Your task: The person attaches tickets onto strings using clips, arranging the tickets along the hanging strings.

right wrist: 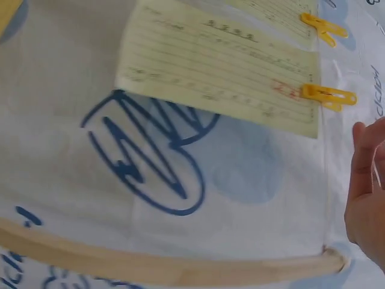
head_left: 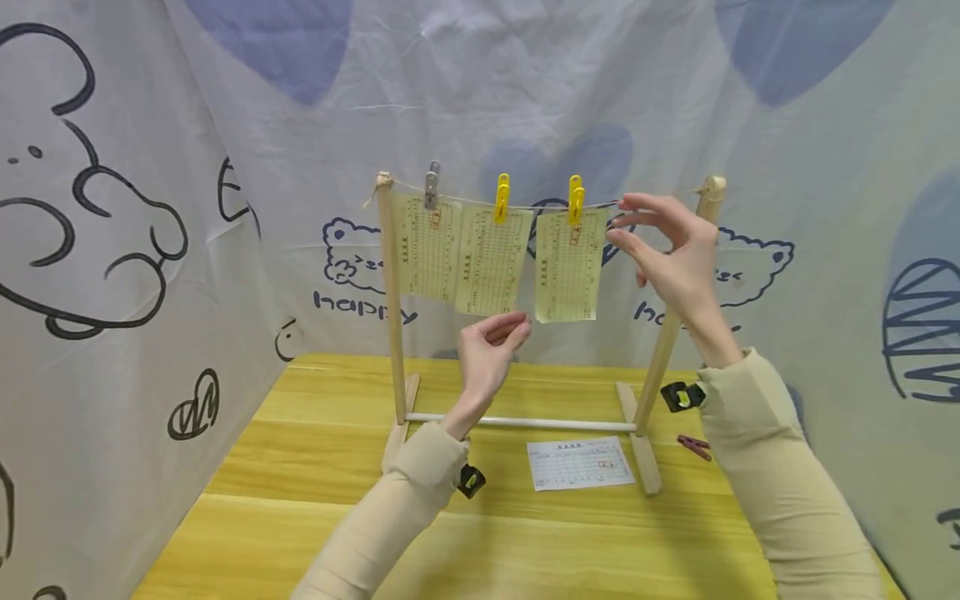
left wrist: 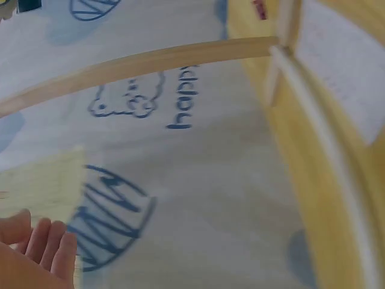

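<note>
Three yellowish printed slips hang side by side from a thin string: a left slip (head_left: 427, 258), a middle slip (head_left: 491, 262) and a right slip (head_left: 567, 275). A grey clothespin (head_left: 431, 187) clips the left one; yellow clothespins (head_left: 502, 200) (right wrist: 328, 94) clip the other two. My left hand (head_left: 491, 346) is just below the middle slip's lower edge, its fingers loosely bent and no paper visibly gripped. At the string, right of the right slip, my right hand (head_left: 675, 250) has thumb and fingers apart; whether a fingertip touches the string I cannot tell.
A wooden frame (head_left: 392, 317) with a white crossbar (head_left: 525, 422) stands on the yellow wood-grain table (head_left: 300, 483). Below the crossbar lies a white printed slip (head_left: 577, 471). One dark red clothespin (head_left: 694, 447) lies right of the frame's foot. Printed cloth (head_left: 600, 67) hangs behind.
</note>
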### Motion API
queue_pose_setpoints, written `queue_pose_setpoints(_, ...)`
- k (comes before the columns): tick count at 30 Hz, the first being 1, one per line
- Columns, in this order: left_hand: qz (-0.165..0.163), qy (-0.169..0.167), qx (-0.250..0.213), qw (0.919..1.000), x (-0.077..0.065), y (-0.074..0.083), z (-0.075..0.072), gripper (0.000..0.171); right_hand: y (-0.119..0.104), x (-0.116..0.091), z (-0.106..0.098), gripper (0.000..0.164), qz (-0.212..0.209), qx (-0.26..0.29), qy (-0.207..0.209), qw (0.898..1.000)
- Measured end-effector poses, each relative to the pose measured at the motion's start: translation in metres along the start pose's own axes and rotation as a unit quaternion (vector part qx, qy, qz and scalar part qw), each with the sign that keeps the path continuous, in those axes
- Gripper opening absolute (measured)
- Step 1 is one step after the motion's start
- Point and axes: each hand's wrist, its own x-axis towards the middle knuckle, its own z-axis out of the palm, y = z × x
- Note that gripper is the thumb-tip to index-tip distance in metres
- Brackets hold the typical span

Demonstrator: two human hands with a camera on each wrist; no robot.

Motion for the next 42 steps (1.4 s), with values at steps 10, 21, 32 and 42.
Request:
queue_pose_setpoints(10,-0.096,-0.140,0.011,0.9855,-0.039,-0.077,0.002,0.035,0.051,-0.094,-0.020,0.025,0.072,0.072,0.108,0.989)
queue_pose_setpoints(21,-0.160,-0.236,0.006,0.9584,-0.082,-0.141,0.025,0.041,0.117,-0.224,-0.036,0.013,0.350,0.109,0.229,0.902)
queue_pose_setpoints(32,-0.226,-0.291,0.002,0.9298,-0.098,-0.165,0.034,0.046,0.148,-0.292,-0.058,0.020,0.499,0.100,0.251,0.824)
queue_pose_setpoints(42,-0.245,-0.308,-0.007,0.9195,-0.099,-0.167,0.018,0.048,0.155,-0.303,-0.067,0.046,0.534,0.024,0.169,0.828)
